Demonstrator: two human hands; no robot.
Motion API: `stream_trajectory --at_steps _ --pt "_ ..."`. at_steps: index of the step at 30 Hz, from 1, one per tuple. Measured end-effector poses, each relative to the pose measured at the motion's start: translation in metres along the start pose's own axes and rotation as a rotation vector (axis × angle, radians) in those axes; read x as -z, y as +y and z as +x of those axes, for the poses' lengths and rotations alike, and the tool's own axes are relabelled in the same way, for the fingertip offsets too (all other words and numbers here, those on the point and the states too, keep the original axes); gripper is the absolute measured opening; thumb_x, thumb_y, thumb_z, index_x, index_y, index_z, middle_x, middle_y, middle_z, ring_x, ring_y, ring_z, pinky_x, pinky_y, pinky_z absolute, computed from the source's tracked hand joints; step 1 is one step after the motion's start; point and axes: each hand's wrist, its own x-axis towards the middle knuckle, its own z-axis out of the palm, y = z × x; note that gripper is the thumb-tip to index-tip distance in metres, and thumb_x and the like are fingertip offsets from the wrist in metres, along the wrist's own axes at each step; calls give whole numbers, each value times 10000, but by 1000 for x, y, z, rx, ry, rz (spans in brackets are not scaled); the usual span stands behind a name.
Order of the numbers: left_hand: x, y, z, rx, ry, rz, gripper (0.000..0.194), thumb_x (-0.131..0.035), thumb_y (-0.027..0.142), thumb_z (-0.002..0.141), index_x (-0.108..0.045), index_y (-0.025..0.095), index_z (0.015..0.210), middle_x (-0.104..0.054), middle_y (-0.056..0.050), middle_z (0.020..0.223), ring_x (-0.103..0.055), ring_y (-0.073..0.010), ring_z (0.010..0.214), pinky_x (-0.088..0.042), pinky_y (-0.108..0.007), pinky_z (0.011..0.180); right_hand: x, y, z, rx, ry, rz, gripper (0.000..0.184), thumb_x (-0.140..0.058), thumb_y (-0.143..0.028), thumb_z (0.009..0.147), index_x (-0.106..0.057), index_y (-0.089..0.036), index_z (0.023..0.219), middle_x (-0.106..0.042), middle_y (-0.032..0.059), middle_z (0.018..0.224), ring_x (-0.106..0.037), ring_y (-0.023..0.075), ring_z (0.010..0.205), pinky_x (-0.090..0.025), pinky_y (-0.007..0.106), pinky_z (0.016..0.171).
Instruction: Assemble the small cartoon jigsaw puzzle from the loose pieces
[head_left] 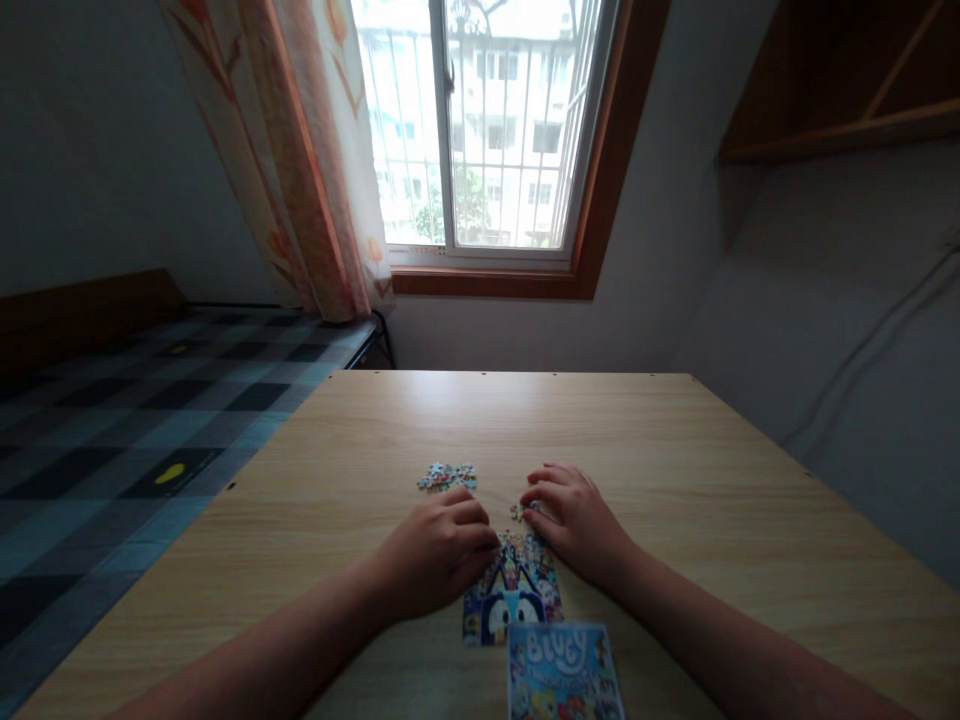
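A partly assembled jigsaw puzzle (514, 605) with a blue cartoon dog's face lies on the wooden table (570, 420). My left hand (442, 550) rests at its upper left edge, fingers curled in; whatever they pinch, if anything, is hidden. At the upper right edge lies my right hand (574, 520), its fingers apart and bent toward the table. Beside its fingertips are a few small loose puzzle pieces (517, 512). A pile of loose puzzle pieces (448, 476) sits just beyond my left hand. The "Bluey" picture sheet or box (566, 672) overlaps the puzzle's lower right corner.
Left of the table stands a bed (225, 400) with a checked cover. A patterned curtain (300, 160) hangs by the barred window (502, 130) beyond the far table edge. On the right wall are a wooden shelf (847, 130) and a cable (862, 345).
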Motion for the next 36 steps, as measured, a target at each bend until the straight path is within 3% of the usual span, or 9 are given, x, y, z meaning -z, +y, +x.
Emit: stream_trajectory --at_steps 12,23,29,36 --pt "1 0 1 -13 39 12 172 -511 230 972 -679 208 944 -666 -40 855 -550 -187 812 -461 -334 735 3 -1 1 51 -36 94 85 -703 -170 849 -704 -251 873 -738 30 1039 -575 270 1214 -328 484 1099" --pt "0 0 -1 22 61 -6 149 -559 192 940 -684 220 1016 -688 -43 970 -574 -201 901 -490 -360 818 2 -1 1 67 -36 124 43 -684 -203 883 -682 -237 856 -731 39 966 -623 252 1083 -336 488 1087" --pt "1 0 0 34 47 -13 150 -564 232 955 -683 228 1045 -695 -57 1057 -591 -217 964 -510 -397 880 5 -4 0 116 -11 184 74 -618 -180 917 -655 -217 864 -714 61 950 -631 233 1003 -458 389 926" --pt "-1 -2 -3 13 71 38 187 -571 275 951 -694 234 1085 -673 -81 1258 -584 -269 1145 -493 -487 1008 4 -6 -2 183 29 199 96 -588 -192 950 -641 -222 876 -712 66 963 -633 224 966 -475 379 901"
